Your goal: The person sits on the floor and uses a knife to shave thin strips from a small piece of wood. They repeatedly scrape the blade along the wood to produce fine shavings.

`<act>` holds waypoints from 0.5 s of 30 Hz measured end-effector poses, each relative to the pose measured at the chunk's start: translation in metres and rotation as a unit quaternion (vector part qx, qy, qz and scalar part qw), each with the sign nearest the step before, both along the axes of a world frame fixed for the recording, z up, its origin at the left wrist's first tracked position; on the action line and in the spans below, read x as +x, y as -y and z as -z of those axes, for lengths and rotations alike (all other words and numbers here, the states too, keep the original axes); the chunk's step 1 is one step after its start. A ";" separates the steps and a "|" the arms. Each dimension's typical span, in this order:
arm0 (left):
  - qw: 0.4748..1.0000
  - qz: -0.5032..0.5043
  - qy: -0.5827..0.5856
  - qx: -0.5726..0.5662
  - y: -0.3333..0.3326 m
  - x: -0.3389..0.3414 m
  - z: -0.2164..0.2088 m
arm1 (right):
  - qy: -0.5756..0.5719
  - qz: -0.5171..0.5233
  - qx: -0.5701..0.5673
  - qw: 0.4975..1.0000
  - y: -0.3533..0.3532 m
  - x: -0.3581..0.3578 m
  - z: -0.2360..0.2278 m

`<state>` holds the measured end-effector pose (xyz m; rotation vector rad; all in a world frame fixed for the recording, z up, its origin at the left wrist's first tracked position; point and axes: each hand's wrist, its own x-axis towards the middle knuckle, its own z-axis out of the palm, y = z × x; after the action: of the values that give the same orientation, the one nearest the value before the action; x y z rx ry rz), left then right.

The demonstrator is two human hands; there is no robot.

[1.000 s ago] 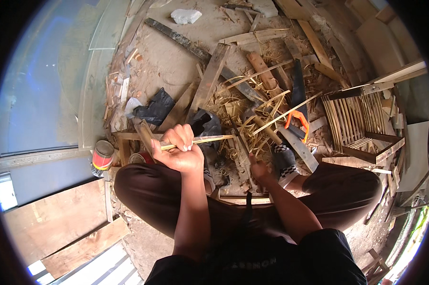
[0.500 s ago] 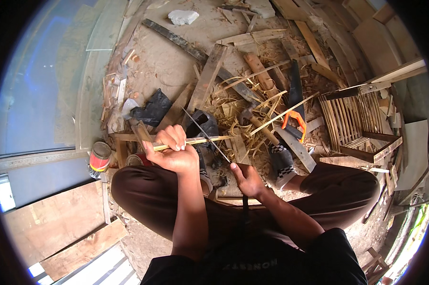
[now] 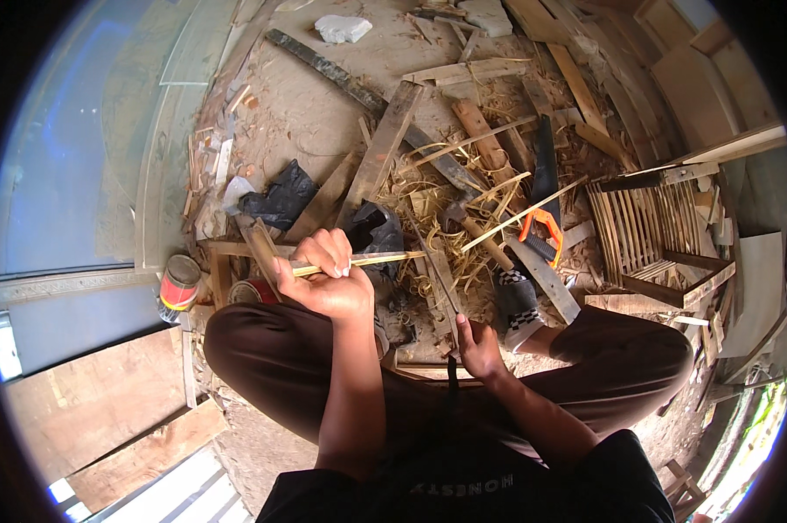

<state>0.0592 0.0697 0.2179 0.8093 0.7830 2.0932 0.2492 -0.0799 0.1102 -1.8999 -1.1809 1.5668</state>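
My left hand is closed around a thin pale strip of wood or bamboo, which points right across my lap. In my right hand is a knife with a long narrow blade; its handle is mostly covered by my fingers. The blade slants up and to the left, crossing the strip's right end; I cannot tell whether they touch. Below and beyond the blade lie curly shavings. A hammer rests among them, to the right of the knife.
A handsaw with an orange handle lies right of the hammer. Farther right stands a slatted wooden frame. Planks cross the floor ahead. At left are a red-labelled can and black plastic. My crossed legs frame the work.
My right hand has moved right and slightly down, drawing the knife towards the strip's right end. My left hand, still gripping the strip, has shifted slightly right.
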 end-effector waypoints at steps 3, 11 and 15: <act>1.000 -0.007 -0.005 -0.006 -0.003 0.001 0.000 | 0.058 -0.074 -0.022 0.995 0.001 0.003 0.016; 1.000 0.000 -0.006 -0.014 -0.012 0.002 -0.004 | 0.057 -0.110 -0.003 0.992 -0.015 -0.003 -0.006; 1.000 -0.013 -0.001 -0.021 -0.012 -0.001 -0.002 | 0.062 -0.133 0.006 0.989 -0.021 0.004 -0.007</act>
<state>0.0585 0.0821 0.2203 0.7813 0.8405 2.0920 0.2527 -0.0585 0.1174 -1.9187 -1.5504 1.5847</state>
